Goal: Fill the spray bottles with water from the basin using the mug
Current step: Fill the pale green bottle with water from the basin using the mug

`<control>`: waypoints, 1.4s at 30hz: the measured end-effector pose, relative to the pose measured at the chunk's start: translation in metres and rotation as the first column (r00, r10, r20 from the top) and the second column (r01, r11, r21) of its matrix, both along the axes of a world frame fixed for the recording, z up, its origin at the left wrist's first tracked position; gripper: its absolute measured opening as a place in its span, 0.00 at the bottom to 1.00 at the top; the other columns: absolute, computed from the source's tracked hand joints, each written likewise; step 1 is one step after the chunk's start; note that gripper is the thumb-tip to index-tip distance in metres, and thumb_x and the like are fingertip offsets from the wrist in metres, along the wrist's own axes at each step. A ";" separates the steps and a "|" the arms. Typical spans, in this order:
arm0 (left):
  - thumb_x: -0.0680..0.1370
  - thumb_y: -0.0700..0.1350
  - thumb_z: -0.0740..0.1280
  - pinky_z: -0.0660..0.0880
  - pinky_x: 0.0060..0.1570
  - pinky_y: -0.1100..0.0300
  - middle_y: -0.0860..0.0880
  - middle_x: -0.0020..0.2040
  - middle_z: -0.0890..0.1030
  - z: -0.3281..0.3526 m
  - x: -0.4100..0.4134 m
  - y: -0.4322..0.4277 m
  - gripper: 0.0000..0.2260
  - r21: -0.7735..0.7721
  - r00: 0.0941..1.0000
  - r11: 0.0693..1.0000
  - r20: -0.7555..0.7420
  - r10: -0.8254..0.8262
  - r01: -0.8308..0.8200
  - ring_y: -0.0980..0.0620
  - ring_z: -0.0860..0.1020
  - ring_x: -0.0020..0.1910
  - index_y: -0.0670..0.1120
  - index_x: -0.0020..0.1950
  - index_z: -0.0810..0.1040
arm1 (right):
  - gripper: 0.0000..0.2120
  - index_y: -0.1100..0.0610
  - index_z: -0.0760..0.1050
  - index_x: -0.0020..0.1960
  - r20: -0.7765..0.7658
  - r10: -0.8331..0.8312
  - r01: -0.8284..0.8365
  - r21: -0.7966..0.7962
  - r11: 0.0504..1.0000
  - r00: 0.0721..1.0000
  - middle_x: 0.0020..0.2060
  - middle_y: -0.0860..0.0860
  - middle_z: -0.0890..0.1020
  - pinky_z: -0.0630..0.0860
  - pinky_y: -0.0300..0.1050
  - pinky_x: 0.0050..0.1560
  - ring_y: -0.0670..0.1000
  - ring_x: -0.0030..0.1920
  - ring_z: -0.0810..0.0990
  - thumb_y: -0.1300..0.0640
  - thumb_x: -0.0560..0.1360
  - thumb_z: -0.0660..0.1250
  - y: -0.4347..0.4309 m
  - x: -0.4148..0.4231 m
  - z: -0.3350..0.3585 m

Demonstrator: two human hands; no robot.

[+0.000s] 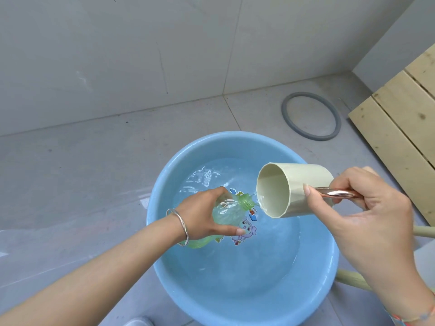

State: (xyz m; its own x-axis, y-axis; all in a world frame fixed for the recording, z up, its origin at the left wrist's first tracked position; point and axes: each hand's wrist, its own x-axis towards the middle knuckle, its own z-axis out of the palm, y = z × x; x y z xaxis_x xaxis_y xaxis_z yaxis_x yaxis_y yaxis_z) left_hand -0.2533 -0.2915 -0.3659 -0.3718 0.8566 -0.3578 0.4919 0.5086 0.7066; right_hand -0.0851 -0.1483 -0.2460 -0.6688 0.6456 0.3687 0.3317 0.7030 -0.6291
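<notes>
Head view. A blue basin (pixel 162 267) stands on the grey tiled floor (pixel 70 184), partly filled with clear water (pixel 235 255); cartoon stickers (pixel 246 229) show through the water on its bottom.

Left hand (pixel 204 215): grip wrapped around the body of a translucent green spray bottle (pixel 228 208), thumb on the near side. The bottle is held above the water, tilted, its uncapped threaded neck (pixel 246 201) pointing right and slightly up. Two thin metal bangles (pixel 181 222) sit on the left wrist.

Right hand (pixel 367 215): grip closed on the shiny metal handle (pixel 334 193) of a cream mug (pixel 301 189), thumb lying along the handle. The mug is tipped well over to the left, its mouth facing the bottle. A little water lies at the mug's lower lip (pixel 264 203), which is just beside the bottle neck; contact between the two cannot be determined.

Surroundings: a grey ring (pixel 288 118) lies on the floor beyond the basin, near pale wooden boards (pixel 404 128) at the right edge. A braided band (pixel 414 320) is on the right wrist.
</notes>
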 end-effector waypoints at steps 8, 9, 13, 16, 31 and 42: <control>0.64 0.67 0.74 0.73 0.58 0.55 0.57 0.57 0.78 -0.004 0.000 0.001 0.32 -0.004 1.000 1.000 0.001 -0.008 0.008 0.54 0.76 0.57 0.54 0.61 0.71 | 0.16 0.59 0.68 0.31 0.016 0.052 -0.053 0.096 0.994 0.999 0.27 0.49 0.72 0.64 0.43 0.37 0.53 0.35 0.67 0.51 0.68 0.68 -0.004 -0.002 0.000; 0.64 0.67 0.74 0.73 0.58 0.55 0.57 0.57 0.78 -0.004 0.000 0.001 0.32 -0.003 1.000 1.000 0.003 -0.007 0.007 0.54 0.76 0.57 0.54 0.61 0.71 | 0.16 0.59 0.68 0.31 0.018 0.053 -0.055 0.105 0.993 0.998 0.27 0.49 0.71 0.64 0.43 0.37 0.53 0.35 0.67 0.51 0.68 0.68 -0.005 -0.003 0.000; 0.64 0.67 0.74 0.73 0.59 0.55 0.56 0.59 0.78 -0.004 0.001 0.000 0.33 -0.003 1.000 1.000 0.009 -0.010 0.011 0.54 0.76 0.58 0.53 0.62 0.71 | 0.15 0.58 0.67 0.31 0.017 0.064 -0.066 0.139 0.988 0.998 0.27 0.46 0.71 0.61 0.39 0.38 0.47 0.35 0.66 0.51 0.69 0.68 -0.008 -0.004 0.000; 0.64 0.66 0.74 0.72 0.59 0.55 0.56 0.59 0.78 -0.003 0.001 0.000 0.32 -0.003 1.000 1.000 0.011 -0.006 0.006 0.54 0.76 0.58 0.53 0.62 0.71 | 0.15 0.59 0.68 0.30 0.024 0.080 -0.083 0.199 0.976 0.996 0.27 0.47 0.70 0.62 0.39 0.39 0.48 0.35 0.64 0.53 0.69 0.69 -0.010 -0.004 -0.001; 0.64 0.66 0.74 0.73 0.58 0.56 0.56 0.57 0.78 -0.005 0.002 0.001 0.32 0.007 1.000 1.000 0.021 -0.001 0.001 0.53 0.76 0.57 0.53 0.61 0.71 | 0.16 0.61 0.70 0.30 0.023 0.215 -0.199 0.484 0.852 0.976 0.26 0.51 0.71 0.62 0.40 0.48 0.51 0.35 0.62 0.58 0.73 0.68 -0.013 -0.007 0.000; 0.63 0.67 0.74 0.73 0.58 0.56 0.58 0.54 0.78 -0.006 0.001 -0.001 0.32 0.033 0.998 0.999 0.056 0.030 -0.032 0.54 0.76 0.55 0.54 0.60 0.71 | 0.14 0.60 0.71 0.30 0.010 0.166 -0.153 0.444 0.883 0.986 0.27 0.48 0.68 0.62 0.39 0.48 0.48 0.35 0.60 0.57 0.72 0.69 -0.011 -0.003 -0.005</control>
